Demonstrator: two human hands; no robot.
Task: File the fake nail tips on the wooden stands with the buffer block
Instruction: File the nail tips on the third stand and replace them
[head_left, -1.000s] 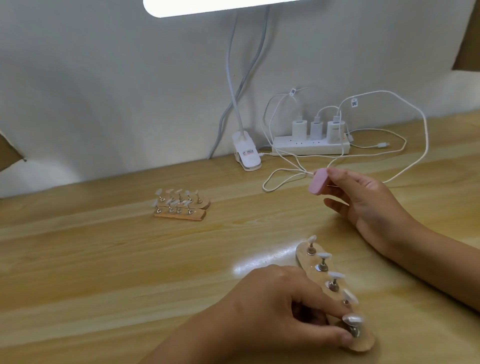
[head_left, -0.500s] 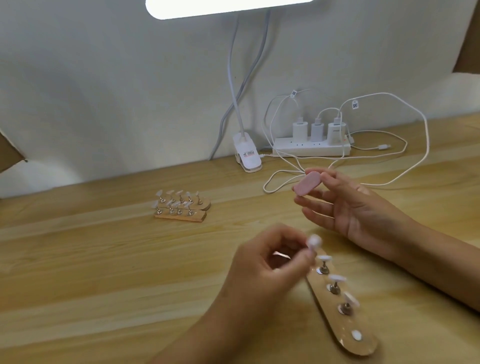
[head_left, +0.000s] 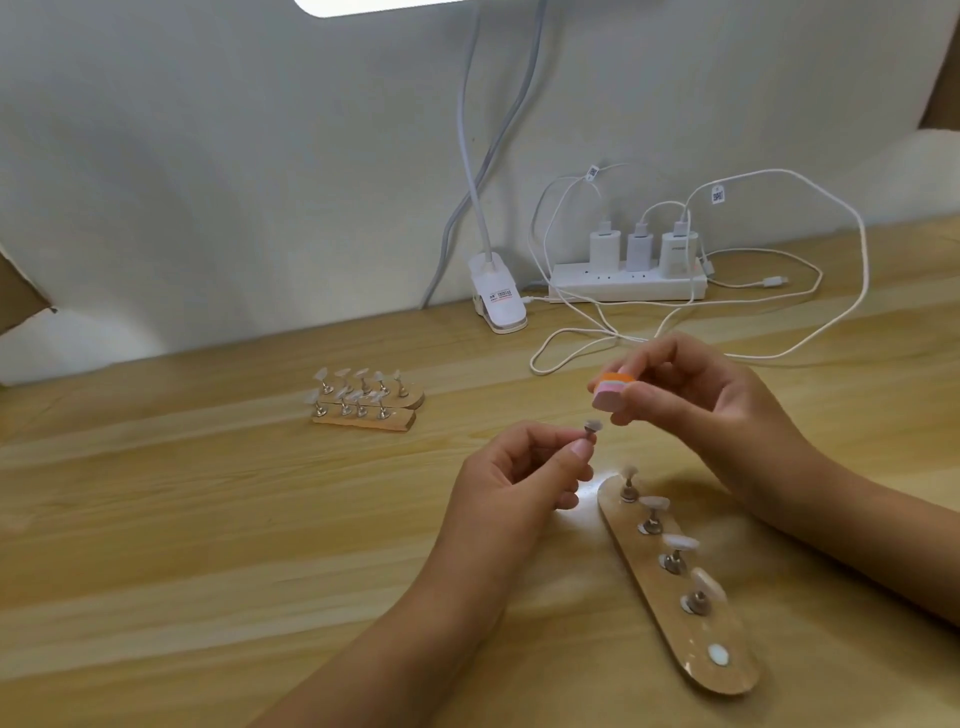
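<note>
Now left hand (head_left: 511, 478) pinches nail tip (head_left: 591, 427); right hand (head_left: 711, 410) pinches buffer block (head_left: 610, 395); near stand (head_left: 685, 644) carries four tips (head_left: 680, 541).

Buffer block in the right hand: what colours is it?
The buffer block shows an orange layer above pink, clearest in the head view.

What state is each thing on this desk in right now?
Left hand: pinches one nail tip on its peg, off the stand.
Right hand: grips the buffer block beside that tip.
Near wooden stand: four tips upright, nearest spot empty.
Far wooden stands: tips mounted, lying untouched.
Power strip: three chargers plugged in.
Clip lamp: lit.
</note>
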